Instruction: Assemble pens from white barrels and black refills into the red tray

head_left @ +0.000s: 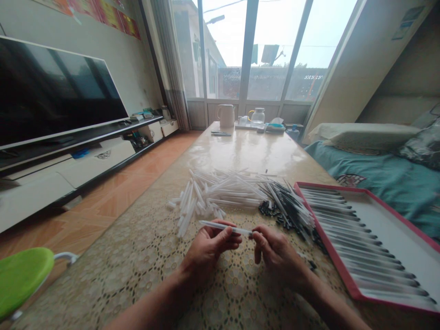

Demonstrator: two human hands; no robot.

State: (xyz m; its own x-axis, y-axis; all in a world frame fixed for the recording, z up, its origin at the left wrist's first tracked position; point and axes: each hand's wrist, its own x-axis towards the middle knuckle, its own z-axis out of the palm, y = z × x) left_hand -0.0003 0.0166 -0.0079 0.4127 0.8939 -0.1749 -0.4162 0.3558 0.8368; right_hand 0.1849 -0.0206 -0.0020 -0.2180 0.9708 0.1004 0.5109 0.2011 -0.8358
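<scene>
My left hand (215,243) is closed around a white pen (216,224), held nearly level above the table with its pointed end to the left. At the pen's right end, my right hand (271,247) pinches with thumb and forefinger, where a small dark end piece partly shows. Beyond my hands lies a pile of loose white pen barrels (223,188). To its right are thin black refills (287,201) and a heap of small black end plugs (270,209). A red-rimmed tray (343,275) on the right holds a row of pens (364,238) with black ends.
The long table has a flower-patterned cover (137,256). At its far end stand a pitcher (226,115), a glass jug (257,117) and a tissue pack (275,124). A green stool (25,279) is at the left, a bed (319,153) at the right.
</scene>
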